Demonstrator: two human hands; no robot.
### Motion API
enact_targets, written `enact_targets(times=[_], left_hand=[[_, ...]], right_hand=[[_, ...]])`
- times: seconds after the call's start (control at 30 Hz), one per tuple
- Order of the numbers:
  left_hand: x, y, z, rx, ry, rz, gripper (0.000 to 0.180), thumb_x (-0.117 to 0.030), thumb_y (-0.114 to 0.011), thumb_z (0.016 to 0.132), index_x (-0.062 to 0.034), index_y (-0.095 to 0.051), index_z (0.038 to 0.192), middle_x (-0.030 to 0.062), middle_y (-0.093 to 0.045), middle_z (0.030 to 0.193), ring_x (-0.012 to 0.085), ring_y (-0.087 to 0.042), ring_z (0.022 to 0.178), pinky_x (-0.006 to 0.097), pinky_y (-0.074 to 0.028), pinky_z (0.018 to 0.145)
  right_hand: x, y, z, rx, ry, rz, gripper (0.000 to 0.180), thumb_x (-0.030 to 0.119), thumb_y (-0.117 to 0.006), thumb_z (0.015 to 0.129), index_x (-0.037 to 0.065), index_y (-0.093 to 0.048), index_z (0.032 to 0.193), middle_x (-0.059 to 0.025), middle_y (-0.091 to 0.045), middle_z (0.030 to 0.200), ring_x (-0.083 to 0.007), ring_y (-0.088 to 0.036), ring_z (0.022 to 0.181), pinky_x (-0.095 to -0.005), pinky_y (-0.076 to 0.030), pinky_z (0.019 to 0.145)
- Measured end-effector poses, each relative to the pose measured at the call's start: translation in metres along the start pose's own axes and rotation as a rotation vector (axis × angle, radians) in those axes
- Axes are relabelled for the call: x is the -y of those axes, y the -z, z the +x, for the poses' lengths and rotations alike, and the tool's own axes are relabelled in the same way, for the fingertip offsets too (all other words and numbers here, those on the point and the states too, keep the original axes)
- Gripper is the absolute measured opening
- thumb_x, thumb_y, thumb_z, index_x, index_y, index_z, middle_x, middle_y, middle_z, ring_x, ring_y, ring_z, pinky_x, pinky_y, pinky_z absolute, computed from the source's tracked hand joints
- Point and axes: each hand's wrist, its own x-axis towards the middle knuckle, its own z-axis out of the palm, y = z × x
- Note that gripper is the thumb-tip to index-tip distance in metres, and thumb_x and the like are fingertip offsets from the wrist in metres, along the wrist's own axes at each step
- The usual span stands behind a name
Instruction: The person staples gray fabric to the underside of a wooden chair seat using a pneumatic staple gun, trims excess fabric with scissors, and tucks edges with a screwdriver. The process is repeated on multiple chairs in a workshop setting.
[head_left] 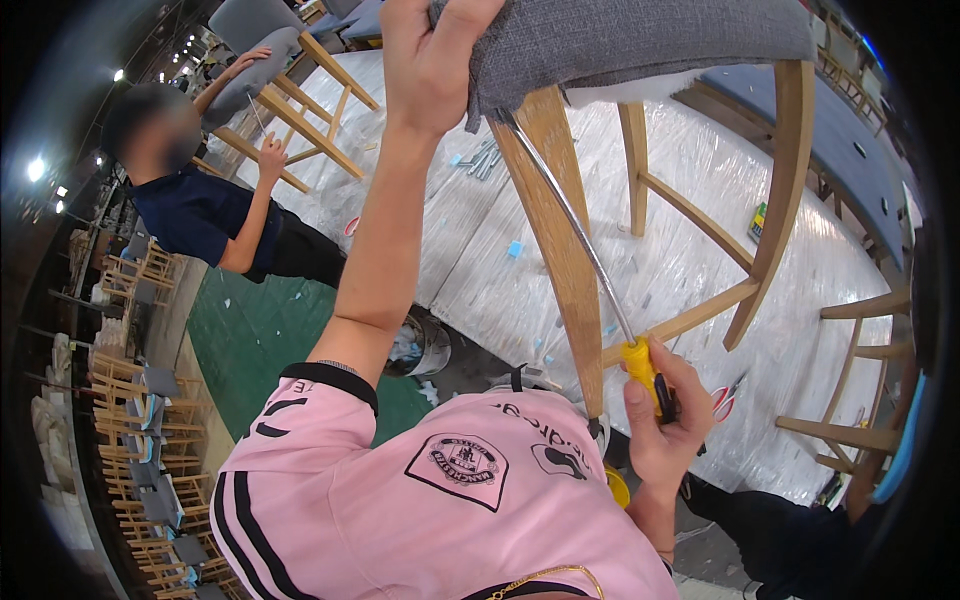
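A wooden chair with a grey fabric seat is tilted up in front of me, its light wood legs pointing down toward me. My left hand is closed on the seat's left edge; its fingertips are partly out of the picture. Lower right, my right hand grips the yellow and black handle of a long screwdriver. The metal shaft runs up along the nearest leg, and its tip meets the underside where that leg joins the seat. Whether a screw sits there is hidden.
A plastic-covered worktable lies under the chair, with metal rods, blue scraps and red-handled scissors on it. Left, another person handles a similar chair. A bucket stands below; stacked chairs line the left.
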Motion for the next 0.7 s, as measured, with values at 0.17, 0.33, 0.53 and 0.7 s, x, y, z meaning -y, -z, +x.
enact_targets(times=[0.17, 0.33, 0.53, 0.7], left_hand=[[-0.002, 0.001, -0.003, 0.018, 0.022, -0.144, 0.038, -0.027, -0.055, 0.096, 0.0038, -0.06, 0.118, 0.0196, -0.066, 0.13, 0.021, -0.06, 0.119, 0.035, -0.042, 0.108], [-0.005, -0.006, -0.007, -0.025, 0.078, -0.119, 0.04, -0.027, -0.055, 0.094, 0.0038, -0.06, 0.119, 0.0195, -0.066, 0.13, 0.0213, -0.06, 0.119, 0.035, -0.042, 0.108], [0.0, -0.006, -0.008, -0.015, 0.057, -0.168, 0.04, -0.03, -0.054, 0.101, 0.0037, -0.06, 0.122, 0.0179, -0.066, 0.13, 0.0192, -0.059, 0.119, 0.034, -0.042, 0.107], [-0.004, -0.007, -0.008, -0.03, 0.042, -0.074, 0.037, -0.029, -0.05, 0.106, 0.0033, -0.063, 0.118, 0.0168, -0.069, 0.124, 0.0162, -0.061, 0.114, 0.033, -0.045, 0.103]], right_hand=[[-0.028, -0.032, 0.006, -0.025, 0.107, 0.047, 0.036, 0.008, -0.077, 0.091, -0.003, -0.066, 0.123, -0.0179, -0.072, 0.105, -0.0211, -0.07, 0.092, -0.0299, -0.053, 0.082], [-0.059, -0.045, 0.026, -0.065, 0.264, 0.032, 0.036, 0.011, -0.078, 0.091, 0.001, -0.066, 0.124, -0.0185, -0.068, 0.107, -0.0219, -0.067, 0.088, -0.0293, -0.052, 0.078], [-0.074, -0.04, 0.056, -0.075, 0.293, -0.014, 0.037, 0.018, -0.079, 0.092, 0.002, -0.067, 0.123, -0.0183, -0.066, 0.108, -0.0207, -0.065, 0.087, -0.0275, -0.051, 0.073], [-0.068, -0.037, 0.057, 0.06, 0.126, 0.031, 0.042, 0.029, -0.075, 0.095, 0.001, -0.067, 0.126, -0.0147, -0.066, 0.106, -0.021, -0.063, 0.085, -0.0305, -0.049, 0.077]])
